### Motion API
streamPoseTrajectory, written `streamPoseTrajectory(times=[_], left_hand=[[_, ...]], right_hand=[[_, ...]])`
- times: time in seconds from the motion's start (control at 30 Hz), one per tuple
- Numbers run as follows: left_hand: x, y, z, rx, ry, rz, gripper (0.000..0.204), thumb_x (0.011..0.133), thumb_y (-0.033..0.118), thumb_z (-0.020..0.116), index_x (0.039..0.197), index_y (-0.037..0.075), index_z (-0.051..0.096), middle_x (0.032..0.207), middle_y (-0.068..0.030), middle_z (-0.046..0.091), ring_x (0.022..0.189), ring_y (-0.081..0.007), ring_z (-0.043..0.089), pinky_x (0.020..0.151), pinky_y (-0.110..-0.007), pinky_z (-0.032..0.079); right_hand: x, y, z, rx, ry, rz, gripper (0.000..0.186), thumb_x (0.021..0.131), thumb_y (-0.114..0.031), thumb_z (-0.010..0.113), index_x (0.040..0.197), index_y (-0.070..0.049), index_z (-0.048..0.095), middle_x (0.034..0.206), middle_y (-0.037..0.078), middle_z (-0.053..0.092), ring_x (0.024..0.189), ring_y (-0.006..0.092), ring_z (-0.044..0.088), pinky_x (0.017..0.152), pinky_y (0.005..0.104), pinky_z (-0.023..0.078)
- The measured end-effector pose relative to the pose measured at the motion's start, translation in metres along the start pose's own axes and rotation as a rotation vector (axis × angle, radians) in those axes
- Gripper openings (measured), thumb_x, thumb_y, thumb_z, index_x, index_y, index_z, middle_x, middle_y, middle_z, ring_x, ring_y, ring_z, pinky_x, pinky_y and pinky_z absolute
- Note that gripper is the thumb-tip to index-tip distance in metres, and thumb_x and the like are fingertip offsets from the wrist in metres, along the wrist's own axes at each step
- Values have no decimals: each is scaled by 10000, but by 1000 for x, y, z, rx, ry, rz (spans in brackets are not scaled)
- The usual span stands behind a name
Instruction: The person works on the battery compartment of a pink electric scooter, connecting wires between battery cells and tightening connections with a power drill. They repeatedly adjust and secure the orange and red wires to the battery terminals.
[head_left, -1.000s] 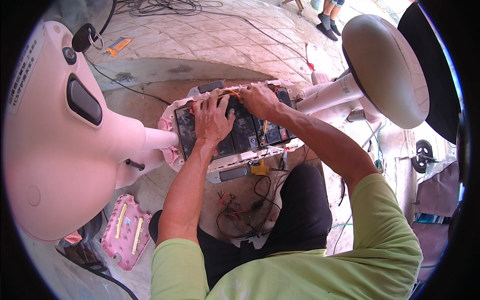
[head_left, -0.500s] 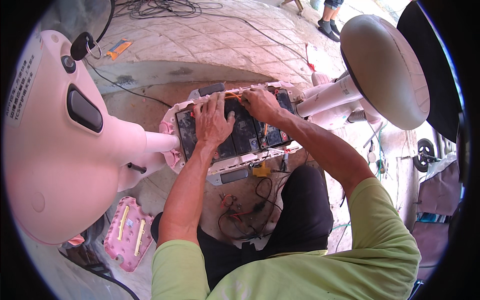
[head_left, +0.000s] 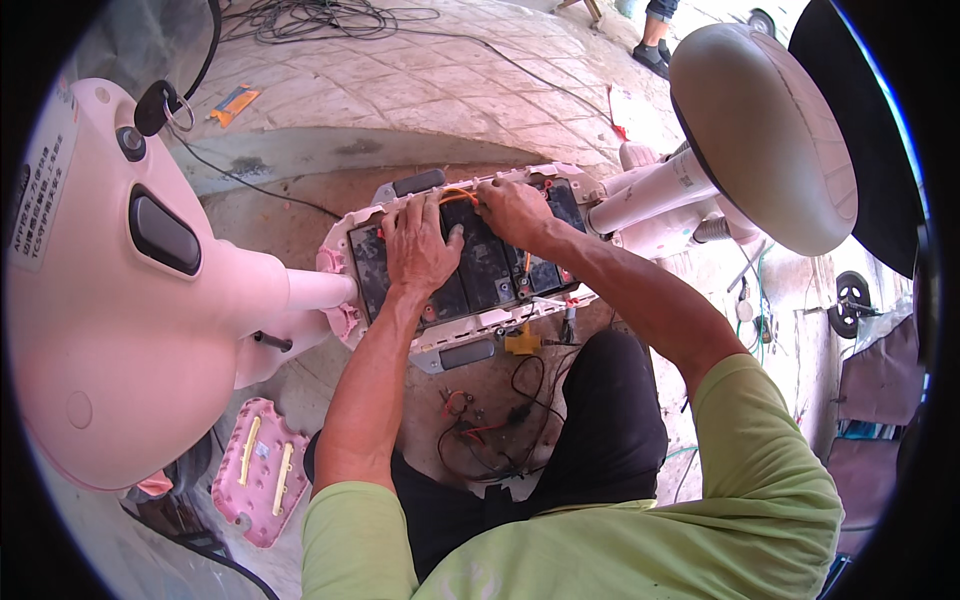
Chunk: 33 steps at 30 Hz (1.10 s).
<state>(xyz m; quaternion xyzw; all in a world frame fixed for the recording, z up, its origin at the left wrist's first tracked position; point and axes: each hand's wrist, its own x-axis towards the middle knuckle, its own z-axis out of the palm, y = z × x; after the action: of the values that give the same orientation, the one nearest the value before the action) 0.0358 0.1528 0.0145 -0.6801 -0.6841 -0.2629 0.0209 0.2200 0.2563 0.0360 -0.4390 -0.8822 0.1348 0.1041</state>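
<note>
A pink electric scooter's battery bay point(head_left: 338, 262) lies uncovered in front of me, with several black batteries point(head_left: 484, 262) set side by side in it. My left hand point(head_left: 420, 245) rests on the batteries at the left, fingers stretched toward the far edge and thumb apart. My right hand point(head_left: 512, 214) is closed in a pinch on an orange wire point(head_left: 459, 193), which arches between the two hands. The wire's end is hidden under the fingers. Another orange wire point(head_left: 527, 262) joins terminals nearer to me. A white lead point(head_left: 550, 303) crosses the bay's near edge.
The scooter's pink front body point(head_left: 120, 330) stands left, its seat point(head_left: 765, 140) upper right. A pink cover point(head_left: 262, 470) lies on the floor at lower left. A yellow connector point(head_left: 522, 341) and dark cables point(head_left: 490, 440) lie before my knees. Someone's legs point(head_left: 653, 40) show far back.
My right hand has shifted slightly left, toward my left hand. The orange wire between them now bows up in a clearer arch. My left hand stays on the batteries.
</note>
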Motion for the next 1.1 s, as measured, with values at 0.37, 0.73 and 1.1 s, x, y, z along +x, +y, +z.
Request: streamPoseTrajectory(times=[0.37,0.73,1.1], left_hand=[[0,-2,4,70,39,50,705,919,351,796,1519,37,600,1449,-172,627,1414,-358,551,1244,-533,309],[0,1,3,71,20,23,695,916,329,782,1529,70,584,1440,-162,617,1426,-339,542,1241,-529,318],[0,0,5,93,29,34,690,920,342,779,1526,71,591,1446,-165,617,1426,-344,541,1242,-529,315]], right_hand=[[-4,7,11,97,145,-64,293,1008,-279,722,1188,-47,721,1069,259,761,943,459,769,787,566,615],[-7,7,7,89,100,-42,300,1003,-301,717,1124,-28,754,1053,249,772,984,452,765,860,564,608],[-3,7,-1,62,57,-43,289,984,-280,709,1084,-13,753,1010,273,775,921,471,767,818,569,612]])
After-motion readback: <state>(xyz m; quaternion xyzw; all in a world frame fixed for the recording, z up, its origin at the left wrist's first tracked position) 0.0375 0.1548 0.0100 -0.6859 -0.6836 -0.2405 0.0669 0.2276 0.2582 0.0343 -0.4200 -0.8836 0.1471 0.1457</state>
